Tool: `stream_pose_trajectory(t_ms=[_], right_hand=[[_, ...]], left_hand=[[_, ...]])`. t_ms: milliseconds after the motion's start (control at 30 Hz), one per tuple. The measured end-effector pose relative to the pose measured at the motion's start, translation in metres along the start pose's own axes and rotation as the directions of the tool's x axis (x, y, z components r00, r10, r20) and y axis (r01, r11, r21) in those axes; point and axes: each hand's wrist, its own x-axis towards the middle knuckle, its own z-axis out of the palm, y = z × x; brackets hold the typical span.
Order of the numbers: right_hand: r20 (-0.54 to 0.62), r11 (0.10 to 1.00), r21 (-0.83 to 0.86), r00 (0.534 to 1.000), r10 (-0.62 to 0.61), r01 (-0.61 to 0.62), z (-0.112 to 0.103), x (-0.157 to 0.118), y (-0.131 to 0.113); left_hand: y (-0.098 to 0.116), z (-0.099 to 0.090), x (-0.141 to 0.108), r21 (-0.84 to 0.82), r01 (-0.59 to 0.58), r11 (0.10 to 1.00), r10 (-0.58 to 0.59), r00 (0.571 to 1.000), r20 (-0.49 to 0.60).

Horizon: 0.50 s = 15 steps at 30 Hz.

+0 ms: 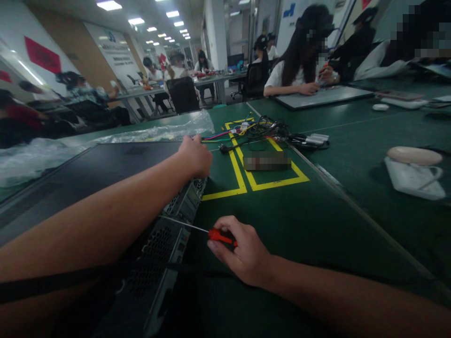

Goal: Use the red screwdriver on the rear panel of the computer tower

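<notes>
A dark computer case (134, 152) lies on its side at the left, its perforated metal rear panel (160, 246) facing me. My left hand (196, 157) is closed at the far rear corner of the case, fingers curled over its edge; the fingertips are mostly hidden. In my right hand (246, 251), thumb and fingers pinch the red handle of a screwdriver (220, 236). Its thin metal shaft reaches left to the rear panel, and the tip is hidden behind my left forearm.
Beyond the case lies clear plastic wrap (165, 129). A tangle of cables (264, 129) and a blurred box-like item (267, 161) sit near yellow tape (243, 180). At the right, a beige mouse (414, 156) rests on a white object. Several people work at tables behind.
</notes>
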Motion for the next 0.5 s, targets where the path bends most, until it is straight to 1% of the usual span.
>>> stream_pose_trajectory(t_ms=[133,300,400,433,500], right_hand=[[0.005,0.999,-0.034,1.000,0.009,-0.009,0.000,0.000,0.001],[0.000,1.000,-0.019,1.000,-0.006,0.006,0.000,-0.001,0.001],[-0.007,1.000,-0.012,1.000,-0.028,0.028,0.000,-0.001,0.001],[-0.006,0.999,-0.007,0.999,-0.033,0.033,0.000,-0.001,0.001],[-0.005,0.999,-0.002,0.999,-0.039,0.039,0.000,-0.001,0.001]], left_hand=[[0.002,0.002,0.000,0.033,0.010,0.999,-0.009,0.999,-0.044],[0.003,0.002,-0.002,0.033,0.004,0.999,-0.001,0.997,-0.073],[-0.002,0.000,-0.004,-0.008,-0.028,1.000,0.028,0.998,-0.055],[-0.005,0.000,-0.004,-0.030,-0.045,0.999,0.043,0.997,-0.062],[-0.014,0.000,-0.003,-0.098,-0.076,0.992,0.065,0.992,-0.110]])
